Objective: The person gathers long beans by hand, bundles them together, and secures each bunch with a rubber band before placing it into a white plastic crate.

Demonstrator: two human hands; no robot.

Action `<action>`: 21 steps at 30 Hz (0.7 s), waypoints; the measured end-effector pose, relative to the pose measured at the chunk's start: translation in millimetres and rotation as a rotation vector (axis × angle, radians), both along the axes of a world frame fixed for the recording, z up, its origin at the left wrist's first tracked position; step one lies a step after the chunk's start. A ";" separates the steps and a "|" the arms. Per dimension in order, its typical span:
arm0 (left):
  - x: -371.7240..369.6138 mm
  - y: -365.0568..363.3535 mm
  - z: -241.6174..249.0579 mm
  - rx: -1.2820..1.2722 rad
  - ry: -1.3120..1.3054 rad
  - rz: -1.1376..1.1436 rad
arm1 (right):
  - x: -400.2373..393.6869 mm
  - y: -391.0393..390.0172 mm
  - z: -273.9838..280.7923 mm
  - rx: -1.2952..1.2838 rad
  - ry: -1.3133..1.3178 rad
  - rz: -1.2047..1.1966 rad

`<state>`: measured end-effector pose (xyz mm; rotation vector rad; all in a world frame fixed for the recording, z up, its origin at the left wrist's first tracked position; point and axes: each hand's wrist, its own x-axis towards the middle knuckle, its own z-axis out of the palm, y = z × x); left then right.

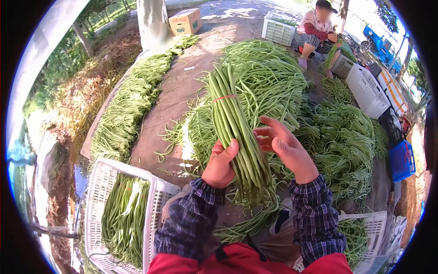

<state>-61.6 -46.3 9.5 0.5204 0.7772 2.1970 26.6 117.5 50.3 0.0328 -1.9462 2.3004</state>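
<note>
A bundle of long green beans [233,123] stands tilted in front of me, its lower ends fanning out over my lap. Around its upper part runs a red band [224,97]. My left hand [220,165] is closed on the bundle from the left, thumb lying across the front of the beans. Just to the right, my right hand [289,148] is open, fingers apart and curved toward the bundle, holding nothing. Behind the bundle spreads a large heap of loose long beans [269,68].
A white crate [153,205] of beans stands at lower left, another white crate [378,233] at lower right. Beans lie in a row [127,109] on the left and in piles [346,141] on the right. A seated person [315,27] holds beans at far right. A cardboard box [185,22] stands behind.
</note>
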 end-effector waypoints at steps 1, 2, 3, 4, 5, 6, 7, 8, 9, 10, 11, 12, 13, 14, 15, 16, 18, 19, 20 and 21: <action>-2.0 -1.1 -3.4 -0.008 -0.017 0.025 | -2.0 -7.0 -1.5 0.004 -0.005 0.014; -3.6 -1.4 -7.8 0.049 -0.076 -0.014 | -2.4 -12.4 -3.0 0.192 0.000 0.017; -5.0 -3.1 -10.6 0.108 -0.134 -0.053 | -2.7 -18.4 -5.0 0.381 0.009 0.021; -3.6 -5.4 -5.1 0.087 -0.143 -0.059 | -2.5 -23.6 -7.4 0.443 0.008 -0.027; -3.0 -6.2 -5.0 0.092 -0.142 -0.048 | -2.5 -26.4 -8.6 0.448 0.010 -0.017; -2.1 -6.2 -5.6 0.085 -0.165 -0.029 | -2.1 -28.5 -9.3 0.594 0.078 -0.138; -2.2 -6.1 -6.1 0.079 -0.185 -0.011 | -1.8 -30.6 -8.2 0.738 0.149 -0.264; -2.9 -6.4 -8.1 0.041 -0.199 0.000 | -1.5 -36.6 -1.8 0.835 0.263 -0.417; -2.3 -6.3 -9.0 0.050 -0.191 0.006 | 1.3 -39.3 3.7 0.839 0.275 -0.413; -0.8 -6.2 -10.2 0.015 -0.172 0.051 | 5.2 -41.7 7.6 0.890 0.283 -0.394; 0.5 -5.7 -12.3 -0.022 -0.155 0.094 | 8.0 -43.7 9.2 0.940 0.287 -0.378; -0.2 -4.1 -16.4 -0.021 -0.153 0.095 | 7.0 -48.2 8.7 0.968 0.356 -0.379; 2.7 -3.3 -13.2 -0.019 -0.147 0.089 | 6.7 -51.5 7.0 0.971 0.358 -0.388; 7.3 -3.2 -8.0 -0.036 -0.145 0.092 | 7.0 -54.2 4.5 0.959 0.296 -0.421; 11.3 -3.0 -5.7 -0.054 -0.144 0.095 | 7.8 -54.8 2.2 0.946 0.232 -0.455; 12.8 -2.5 -8.2 -0.068 -0.114 0.083 | 8.8 -53.2 0.6 0.903 0.193 -0.471; 15.5 0.2 -9.0 -0.059 -0.077 0.063 | 11.9 -46.8 -2.3 0.914 0.212 -0.468; 17.1 0.8 -9.5 -0.055 -0.040 0.050 | 14.6 -44.5 -3.3 0.920 0.232 -0.459; 17.0 1.9 -11.2 -0.046 -0.011 0.035 | 18.2 -43.1 -2.9 0.919 0.225 -0.469; 18.0 3.4 -11.6 -0.046 -0.010 0.023 | 21.7 -41.4 -1.5 0.867 0.213 -0.457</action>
